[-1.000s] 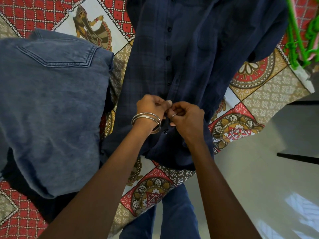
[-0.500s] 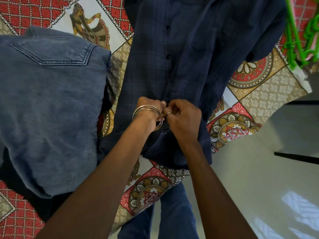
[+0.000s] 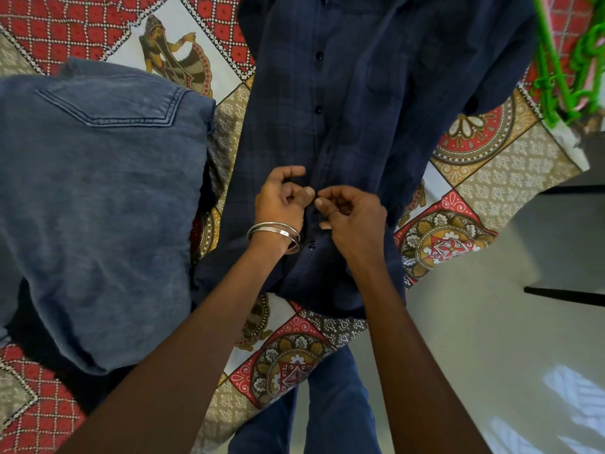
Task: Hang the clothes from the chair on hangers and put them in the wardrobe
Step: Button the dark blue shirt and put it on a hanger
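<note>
Patterned bedspread point(image 3: 491, 178) holds one navy shirt point(image 3: 343, 126) and one denim garment point(image 3: 98, 208); left hand point(image 3: 281, 198) and right hand point(image 3: 353, 217) pinch its placket.

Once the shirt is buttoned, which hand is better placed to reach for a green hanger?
Probably the right hand: the green hangers lie at the far right, on its side. The left hand, also at the shirt placket, would have to cross over.

Home bedroom: patterned bedsheet point(image 3: 484, 178)
</note>
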A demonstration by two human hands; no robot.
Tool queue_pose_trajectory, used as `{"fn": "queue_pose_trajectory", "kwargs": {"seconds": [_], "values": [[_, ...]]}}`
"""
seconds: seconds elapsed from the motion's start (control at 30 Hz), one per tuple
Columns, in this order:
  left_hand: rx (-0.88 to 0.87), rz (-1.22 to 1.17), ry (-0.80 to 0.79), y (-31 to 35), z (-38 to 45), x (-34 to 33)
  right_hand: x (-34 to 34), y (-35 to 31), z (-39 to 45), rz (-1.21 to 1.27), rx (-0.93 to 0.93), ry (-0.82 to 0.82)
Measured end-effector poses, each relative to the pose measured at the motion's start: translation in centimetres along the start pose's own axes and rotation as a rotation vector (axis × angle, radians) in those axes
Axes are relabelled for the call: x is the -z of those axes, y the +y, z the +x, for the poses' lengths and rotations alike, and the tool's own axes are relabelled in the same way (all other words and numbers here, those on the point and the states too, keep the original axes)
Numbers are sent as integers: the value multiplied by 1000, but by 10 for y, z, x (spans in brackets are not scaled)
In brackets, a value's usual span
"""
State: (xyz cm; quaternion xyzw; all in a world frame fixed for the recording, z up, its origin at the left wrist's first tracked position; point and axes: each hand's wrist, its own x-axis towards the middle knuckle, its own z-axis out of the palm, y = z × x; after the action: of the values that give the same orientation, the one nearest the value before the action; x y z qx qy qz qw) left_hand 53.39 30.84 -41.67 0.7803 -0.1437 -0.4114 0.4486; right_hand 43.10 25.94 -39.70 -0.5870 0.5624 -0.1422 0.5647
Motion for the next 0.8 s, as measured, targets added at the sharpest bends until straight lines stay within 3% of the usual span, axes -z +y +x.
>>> {"fn": "queue_pose_trajectory", "kwargs": {"seconds": [0.17,0.23,0.37,0.47,0.53,0.6,0.67,0.73,0.8], "values": [[137,-104,-57,6,-4,-4,4,13,2,89,-18,-73],[154,4,-18,3,-2,-5,5,20,1,44,-14,-80],[-66,470,113,-9,1,15,14,31,-12,-25,-90,174],[-130,1039,43,-24,-18,49,43,52,-41,-228,-66,391],[-59,1261,-46,-41,-29,72,60,75,-54,-450,-155,322],[44,1394,-143,-58,-46,94,72,90,-73,-629,-391,142],[98,1495,-229,-73,-66,107,79,104,-95,-658,-503,21],[57,1547,-216,-88,-78,112,75,117,-105,-576,-410,20],[-2,1456,-164,-90,-80,113,65,117,-110,-450,-284,122]]}}
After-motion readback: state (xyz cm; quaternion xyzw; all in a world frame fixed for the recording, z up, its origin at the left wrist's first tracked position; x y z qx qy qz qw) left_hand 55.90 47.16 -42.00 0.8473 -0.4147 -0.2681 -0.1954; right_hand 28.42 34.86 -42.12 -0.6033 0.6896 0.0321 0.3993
